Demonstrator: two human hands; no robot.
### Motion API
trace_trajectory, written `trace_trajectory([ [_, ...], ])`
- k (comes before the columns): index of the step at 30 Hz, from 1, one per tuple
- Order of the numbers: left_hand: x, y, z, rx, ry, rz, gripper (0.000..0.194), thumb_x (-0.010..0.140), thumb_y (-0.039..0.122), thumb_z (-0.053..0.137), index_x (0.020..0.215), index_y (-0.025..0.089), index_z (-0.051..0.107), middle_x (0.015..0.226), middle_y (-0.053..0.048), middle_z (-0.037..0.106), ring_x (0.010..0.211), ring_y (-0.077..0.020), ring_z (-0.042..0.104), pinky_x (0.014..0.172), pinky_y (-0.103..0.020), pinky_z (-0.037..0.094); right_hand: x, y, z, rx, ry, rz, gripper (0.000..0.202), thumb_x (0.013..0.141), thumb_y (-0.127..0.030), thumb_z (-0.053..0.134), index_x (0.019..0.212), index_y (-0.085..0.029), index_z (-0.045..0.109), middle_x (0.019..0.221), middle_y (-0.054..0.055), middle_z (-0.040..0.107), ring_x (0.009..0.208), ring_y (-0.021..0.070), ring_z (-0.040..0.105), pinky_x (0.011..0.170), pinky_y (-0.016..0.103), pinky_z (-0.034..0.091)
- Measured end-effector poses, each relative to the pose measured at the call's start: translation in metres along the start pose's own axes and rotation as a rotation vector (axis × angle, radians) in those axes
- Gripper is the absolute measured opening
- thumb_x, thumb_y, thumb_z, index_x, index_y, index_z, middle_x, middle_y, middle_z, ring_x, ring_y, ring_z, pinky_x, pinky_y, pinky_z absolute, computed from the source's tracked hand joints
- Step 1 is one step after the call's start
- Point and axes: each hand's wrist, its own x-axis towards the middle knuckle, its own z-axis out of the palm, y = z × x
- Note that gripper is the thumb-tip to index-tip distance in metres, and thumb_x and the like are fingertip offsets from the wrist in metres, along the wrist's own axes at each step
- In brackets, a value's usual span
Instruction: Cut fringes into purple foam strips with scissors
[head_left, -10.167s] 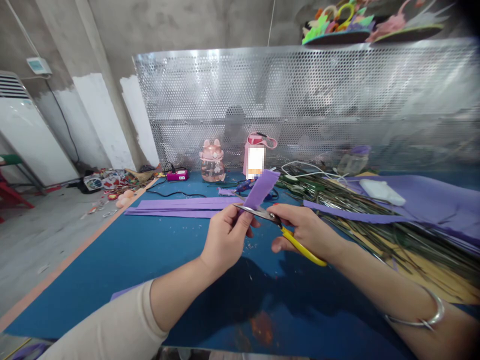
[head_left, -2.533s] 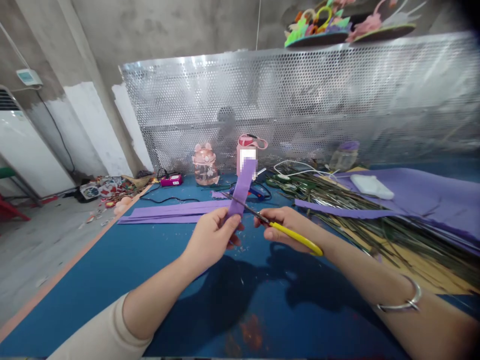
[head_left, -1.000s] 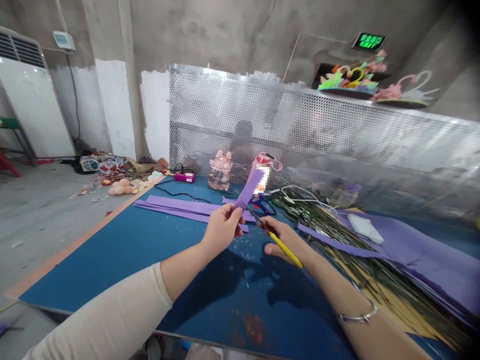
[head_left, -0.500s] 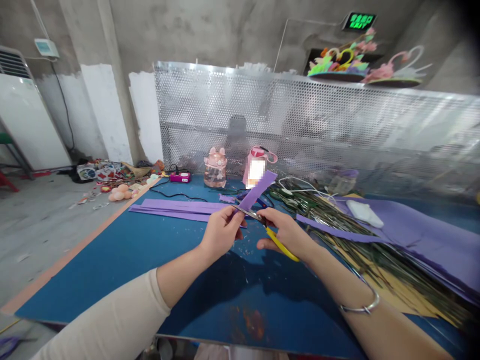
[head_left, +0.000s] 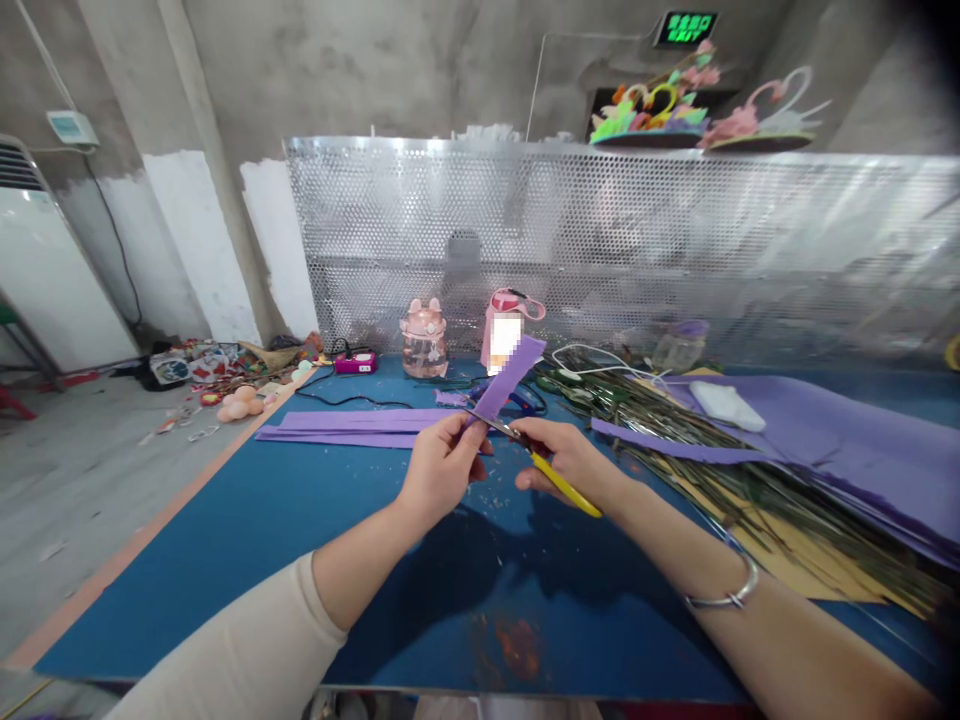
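Head view: left fingers (head_left: pixel 469 441) tight on a purple strip (head_left: pixel 513 377), right fingers (head_left: pixel 541 431) loosely around yellow-handled scissors (head_left: pixel 565 486), blades (head_left: pixel 498 426) against it.

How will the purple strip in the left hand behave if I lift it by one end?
The purple strip is probably light, since it looks thin. It seems fairly stiff at this length: its free end juts up from the left hand without drooping. Its matt-looking surface suggests little slipping.

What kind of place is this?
Probably a craft workshop: there are purple strips on a blue table, yellow-handled scissors, and a lit green EXIT sign.
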Motion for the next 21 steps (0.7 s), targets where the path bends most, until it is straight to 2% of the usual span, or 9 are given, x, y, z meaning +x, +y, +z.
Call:
trace_trajectory([
  [11, -0.0010, 0.0027, 0.0014, -0.028, -0.010, -0.009, 0.030, 0.080, 0.044, 0.053, 0.067, 0.016, 0.054, 0.048, 0.005, 0.053, 0.036, -0.0059, 0.047, 0.040, -0.018, 0.036, 0.0002, 0.0044, 0.0014, 0.010, 0.044, -0.035, 0.052, 0.074, -0.062, 0.058, 0.089, -0.013, 0.060, 0.063, -0.004, 0.037, 0.055, 0.0110, 0.031, 0.050, 0.021, 0.029],
  [21, 0.0001, -0.0004, 0.0002, -0.057, -0.013, -0.020, 0.030, 0.079, 0.044, 0.054, 0.070, 0.015, 0.054, 0.059, 0.003, 0.058, 0.037, -0.0040, 0.047, 0.039, -0.017, 0.037, 0.0004, 0.0061, -0.0011, -0.021, 0.050, -0.013, 0.046, 0.074, -0.058, 0.062, 0.085, -0.014, 0.059, 0.061, -0.005, 0.037, 0.054, 0.0101, 0.029, 0.047, 0.020, 0.027],
])
